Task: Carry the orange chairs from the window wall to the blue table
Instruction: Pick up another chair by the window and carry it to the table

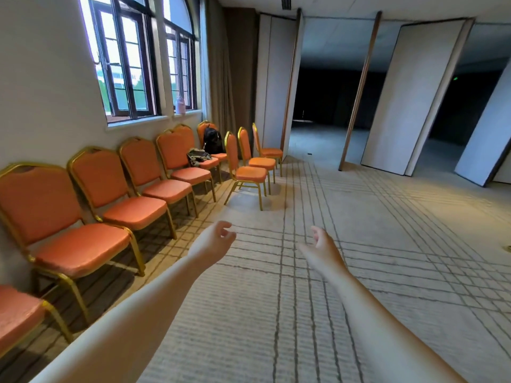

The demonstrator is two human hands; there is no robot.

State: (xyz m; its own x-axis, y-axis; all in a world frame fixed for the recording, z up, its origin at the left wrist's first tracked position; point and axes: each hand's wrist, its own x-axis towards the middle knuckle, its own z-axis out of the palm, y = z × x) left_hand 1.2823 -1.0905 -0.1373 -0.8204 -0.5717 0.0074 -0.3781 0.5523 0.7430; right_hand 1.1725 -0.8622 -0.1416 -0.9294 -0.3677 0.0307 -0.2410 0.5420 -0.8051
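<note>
Orange chairs (135,212) stand in a row directly below the window (124,64). Three more chairs (250,172) stand farther out from the window, past the row's far end. A black backpack (213,139) sits on a far seat. Left grip (214,240) and right grip (322,247) are loosely spread, holding nothing, over the carpet (359,272).

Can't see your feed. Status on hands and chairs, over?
Both empty: left hand, right hand, out front. Row of orange chairs along window wall, none lifted. On two far chairs: black backpack, dark bundle.
</note>
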